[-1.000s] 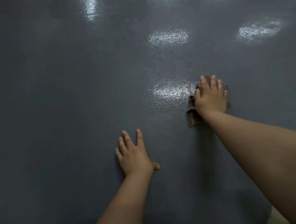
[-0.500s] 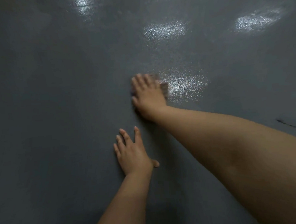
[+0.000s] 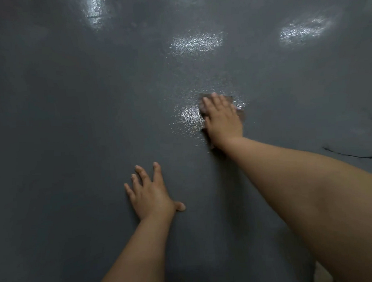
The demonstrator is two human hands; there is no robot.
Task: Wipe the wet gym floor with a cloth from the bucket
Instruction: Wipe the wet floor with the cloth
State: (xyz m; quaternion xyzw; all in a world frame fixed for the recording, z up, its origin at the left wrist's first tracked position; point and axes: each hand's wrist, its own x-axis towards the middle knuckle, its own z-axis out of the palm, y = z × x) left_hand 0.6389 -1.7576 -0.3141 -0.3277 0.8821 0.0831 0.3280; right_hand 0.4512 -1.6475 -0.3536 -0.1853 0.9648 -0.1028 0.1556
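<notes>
The dark grey gym floor (image 3: pixel 72 125) fills the head view, with wet shiny patches that catch the light. My right hand (image 3: pixel 222 119) lies flat on a brownish cloth (image 3: pixel 239 113) and presses it onto the floor beside a wet glare patch (image 3: pixel 189 114). Most of the cloth is hidden under the hand; only its edges show. My left hand (image 3: pixel 150 194) rests flat on the floor nearer to me, fingers spread, holding nothing. No bucket is in view.
More wet reflections lie farther out, one wet reflection (image 3: pixel 197 42) ahead and another wet reflection (image 3: pixel 304 28) to the right. A thin dark curved line (image 3: pixel 354 155) marks the floor at the right.
My right hand slid the cloth left across the floor, then back to the right to beside the glare patch. My left hand stayed planted.
</notes>
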